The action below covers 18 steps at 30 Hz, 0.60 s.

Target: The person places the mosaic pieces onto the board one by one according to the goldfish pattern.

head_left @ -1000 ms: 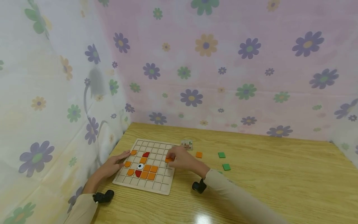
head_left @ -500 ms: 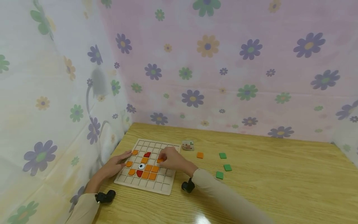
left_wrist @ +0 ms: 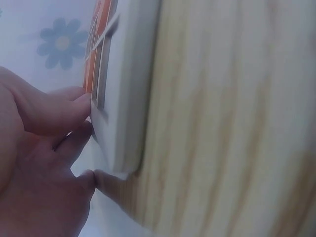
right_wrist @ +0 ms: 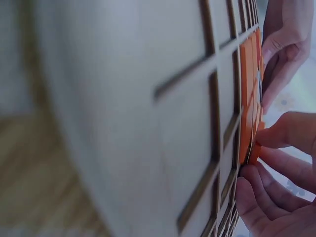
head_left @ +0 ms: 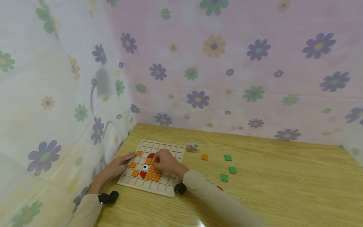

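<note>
A pale wooden grid board (head_left: 167, 186) lies at the left of the table. Several orange squares, two red pieces (head_left: 151, 155) and a white eye disc (head_left: 145, 167) sit in its cells, with orange rounded pieces (head_left: 133, 165) nearer the left edge. My right hand (head_left: 168, 163) is over the middle of the board, thumb and fingers pinching an orange square tile (right_wrist: 256, 150) right at the grid beside other orange squares. At the board's left edge rests my left hand (head_left: 114, 167), fingers extended, thumb (left_wrist: 74, 111) touching the rim.
Right of the board lie a loose orange tile (head_left: 204, 157) and several green tiles (head_left: 233, 170). A small pattern card (head_left: 192, 147) is beyond the board's far right corner. My right sleeve (head_left: 210, 195) partly covers a red piece (head_left: 219, 188). Flowered cloth (head_left: 79, 142) borders the table's left side.
My right hand has moved left from the board's right part to its middle, carrying the orange tile. The left hand stays at the edge. The red piece by the sleeve has come into view.
</note>
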Available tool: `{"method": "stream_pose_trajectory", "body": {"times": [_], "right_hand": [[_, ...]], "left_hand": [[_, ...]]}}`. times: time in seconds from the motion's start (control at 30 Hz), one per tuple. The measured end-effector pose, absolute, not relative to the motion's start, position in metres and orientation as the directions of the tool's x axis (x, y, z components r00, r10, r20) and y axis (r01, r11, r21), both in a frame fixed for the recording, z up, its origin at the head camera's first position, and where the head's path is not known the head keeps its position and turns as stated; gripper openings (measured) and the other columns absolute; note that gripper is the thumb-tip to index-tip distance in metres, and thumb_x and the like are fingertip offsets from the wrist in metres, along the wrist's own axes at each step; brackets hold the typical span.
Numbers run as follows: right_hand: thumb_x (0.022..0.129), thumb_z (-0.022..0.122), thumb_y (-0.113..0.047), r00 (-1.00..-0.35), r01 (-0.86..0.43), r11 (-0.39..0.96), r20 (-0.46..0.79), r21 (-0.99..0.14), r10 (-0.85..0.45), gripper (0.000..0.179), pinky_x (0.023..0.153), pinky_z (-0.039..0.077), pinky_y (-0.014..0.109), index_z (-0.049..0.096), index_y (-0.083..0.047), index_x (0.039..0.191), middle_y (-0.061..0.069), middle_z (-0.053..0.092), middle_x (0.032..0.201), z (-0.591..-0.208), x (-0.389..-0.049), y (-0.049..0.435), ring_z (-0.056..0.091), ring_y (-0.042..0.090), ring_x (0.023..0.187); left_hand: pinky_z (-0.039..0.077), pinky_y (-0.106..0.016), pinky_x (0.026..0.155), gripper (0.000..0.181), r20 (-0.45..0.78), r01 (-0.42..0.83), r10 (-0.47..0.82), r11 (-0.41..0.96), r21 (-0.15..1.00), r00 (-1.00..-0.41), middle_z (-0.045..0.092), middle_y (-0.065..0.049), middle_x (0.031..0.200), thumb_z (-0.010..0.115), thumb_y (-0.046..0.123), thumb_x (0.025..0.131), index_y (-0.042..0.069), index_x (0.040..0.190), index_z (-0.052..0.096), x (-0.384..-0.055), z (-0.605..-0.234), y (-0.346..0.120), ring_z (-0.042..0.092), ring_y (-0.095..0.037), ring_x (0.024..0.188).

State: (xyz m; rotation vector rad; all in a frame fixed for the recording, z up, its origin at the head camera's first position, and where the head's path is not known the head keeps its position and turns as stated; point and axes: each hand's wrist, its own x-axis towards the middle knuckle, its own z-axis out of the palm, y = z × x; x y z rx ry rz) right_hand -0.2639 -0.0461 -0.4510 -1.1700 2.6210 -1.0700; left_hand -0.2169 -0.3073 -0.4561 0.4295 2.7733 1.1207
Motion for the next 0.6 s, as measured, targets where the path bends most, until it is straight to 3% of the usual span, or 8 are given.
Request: {"method": "stream_pose_trajectory", "body": {"times": [0.03, 0.13, 0.2, 0.27, 0.37, 0.43, 0.53, 0.6], "right_hand": [[0.079, 0.067, -0.002, -0.705, -0.632, 0.469, 0.205, -0.617, -0.679, 0.005, 0.062, 0.038, 0.017, 0.07, -0.007, 0.078, -0.003, 0.058, 0.074, -0.4515, -0.264, -0.0479, 0.042, 0.006, 0.064], [0.077, 0.064, 0.001, -0.695, -0.653, 0.467, 0.226, -0.597, -0.682, 0.028, 0.055, 0.025, 0.019, 0.05, -0.013, 0.058, -0.007, 0.031, 0.059, -0.4515, -0.2639, -0.0516, 0.025, 0.007, 0.056], [0.078, 0.063, 0.003, -0.68, -0.667, 0.45, 0.239, -0.594, -0.693, 0.04, 0.054, 0.019, 0.022, 0.035, -0.014, 0.055, -0.005, 0.016, 0.058, -0.4507, -0.2635, -0.0529, 0.015, 0.009, 0.054], [0.081, 0.063, 0.002, -0.672, -0.673, 0.441, 0.24, -0.594, -0.701, 0.044, 0.052, 0.018, 0.021, 0.033, -0.014, 0.054, -0.006, 0.013, 0.056, -0.4494, -0.2626, -0.0534, 0.014, 0.009, 0.051], [0.084, 0.065, -0.001, -0.677, -0.668, 0.455, 0.227, -0.589, -0.7, 0.032, 0.05, 0.025, 0.018, 0.054, -0.012, 0.056, -0.009, 0.032, 0.053, -0.4489, -0.2609, -0.0531, 0.025, 0.006, 0.049], [0.085, 0.067, -0.004, -0.69, -0.659, 0.479, 0.212, -0.581, -0.692, 0.015, 0.054, 0.034, 0.016, 0.069, -0.008, 0.07, -0.006, 0.053, 0.062, -0.4488, -0.26, -0.0526, 0.041, 0.005, 0.054], [0.085, 0.068, -0.006, -0.698, -0.655, 0.496, 0.205, -0.57, -0.686, 0.008, 0.063, 0.043, 0.016, 0.075, -0.004, 0.089, 0.001, 0.067, 0.084, -0.4489, -0.2592, -0.0517, 0.055, 0.006, 0.071], [0.085, 0.067, -0.004, -0.692, -0.662, 0.489, 0.211, -0.568, -0.69, 0.009, 0.062, 0.043, 0.016, 0.075, -0.003, 0.089, 0.004, 0.068, 0.083, -0.4492, -0.2589, -0.0504, 0.054, 0.006, 0.07]], "left_hand": [[0.018, -0.057, 0.108, 0.054, -0.006, 0.216, 0.307, 0.686, 0.695, -0.952, 0.027, -0.016, 0.152, 0.048, -0.005, 0.091, 0.001, 0.144, 0.037, -0.2173, -0.4563, -0.3074, 0.017, -0.038, 0.14], [0.018, -0.057, 0.108, 0.054, -0.009, 0.214, 0.306, 0.686, 0.695, -0.952, 0.027, -0.016, 0.152, 0.048, -0.005, 0.091, 0.001, 0.144, 0.037, -0.218, -0.4564, -0.3079, 0.017, -0.039, 0.14], [0.018, -0.057, 0.108, 0.054, -0.009, 0.211, 0.301, 0.689, 0.694, -0.954, 0.027, -0.016, 0.152, 0.048, -0.005, 0.091, 0.001, 0.144, 0.038, -0.218, -0.4563, -0.3083, 0.017, -0.039, 0.14], [0.018, -0.057, 0.108, 0.054, -0.007, 0.21, 0.299, 0.687, 0.696, -0.954, 0.027, -0.016, 0.152, 0.048, -0.005, 0.091, 0.002, 0.144, 0.038, -0.218, -0.4563, -0.3085, 0.017, -0.039, 0.14], [0.018, -0.057, 0.108, 0.055, -0.004, 0.215, 0.301, 0.688, 0.693, -0.953, 0.027, -0.016, 0.152, 0.048, -0.005, 0.091, 0.002, 0.144, 0.038, -0.2181, -0.4574, -0.3085, 0.017, -0.039, 0.14], [0.018, -0.057, 0.108, 0.055, -0.003, 0.218, 0.304, 0.689, 0.691, -0.953, 0.027, -0.016, 0.152, 0.049, -0.005, 0.091, 0.002, 0.144, 0.038, -0.2182, -0.458, -0.3085, 0.017, -0.039, 0.14], [0.018, -0.057, 0.108, 0.055, -0.001, 0.218, 0.304, 0.687, 0.693, -0.953, 0.028, -0.016, 0.152, 0.049, -0.005, 0.091, 0.002, 0.144, 0.038, -0.218, -0.4577, -0.3082, 0.017, -0.039, 0.14], [0.018, -0.057, 0.108, 0.055, -0.002, 0.215, 0.302, 0.683, 0.699, -0.953, 0.028, -0.016, 0.152, 0.049, -0.005, 0.09, 0.002, 0.144, 0.039, -0.2176, -0.4571, -0.3077, 0.017, -0.039, 0.14]]}}
